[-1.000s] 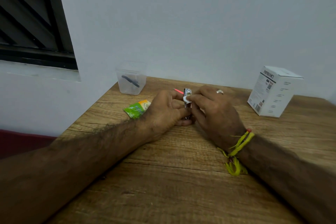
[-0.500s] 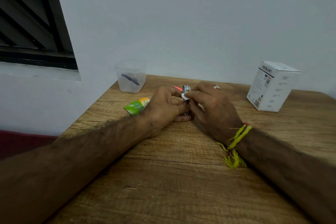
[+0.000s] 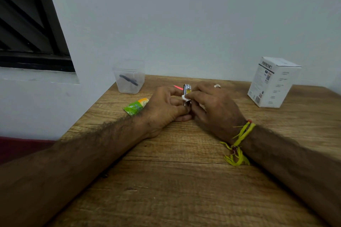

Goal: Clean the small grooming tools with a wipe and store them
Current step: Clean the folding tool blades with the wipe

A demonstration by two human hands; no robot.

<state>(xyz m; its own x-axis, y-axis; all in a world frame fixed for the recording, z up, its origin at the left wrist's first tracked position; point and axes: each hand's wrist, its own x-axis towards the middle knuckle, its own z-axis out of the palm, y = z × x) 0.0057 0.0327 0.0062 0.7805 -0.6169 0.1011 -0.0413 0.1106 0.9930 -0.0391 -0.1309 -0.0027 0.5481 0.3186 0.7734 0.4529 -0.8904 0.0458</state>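
White carton (image 3: 273, 82) standing upright at far right of a wooden table (image 3: 184, 180), dark lettering along its top edge reading roughly "PORTRONICS", smaller print and code squares on its side too small to read. Green and orange sachet (image 3: 136, 106) lying flat left of centre, pale lettering on it blurred beyond reading, partly hidden behind the left wrist.

Left hand (image 3: 166, 108) resting on the tabletop near the middle, fingers curled round the lower part of a metal nail clipper (image 3: 187, 91) held upright on end. Right hand (image 3: 212, 108) facing it, thumb and forefinger pinching a small folded white wipe (image 3: 185, 97) against the clipper's side, remaining fingers loosely bent, a ring (image 3: 217, 86) on one finger. Yellow thread band (image 3: 239, 138) with loose tassels tied round the right wrist. Both forearms laid on the wood, converging toward the centre.

Thin pink stick (image 3: 177, 87) lying just behind the left hand, mostly hidden. Clear plastic tub (image 3: 129, 77) standing at the far left corner, well apart from the hands, a dark slim tool (image 3: 128, 80) leaning inside it.

Light brown wood grain across the tabletop, pushed against a plain pale wall. Dark louvred window (image 3: 27, 24) set in the wall at upper left, above a pale sill.
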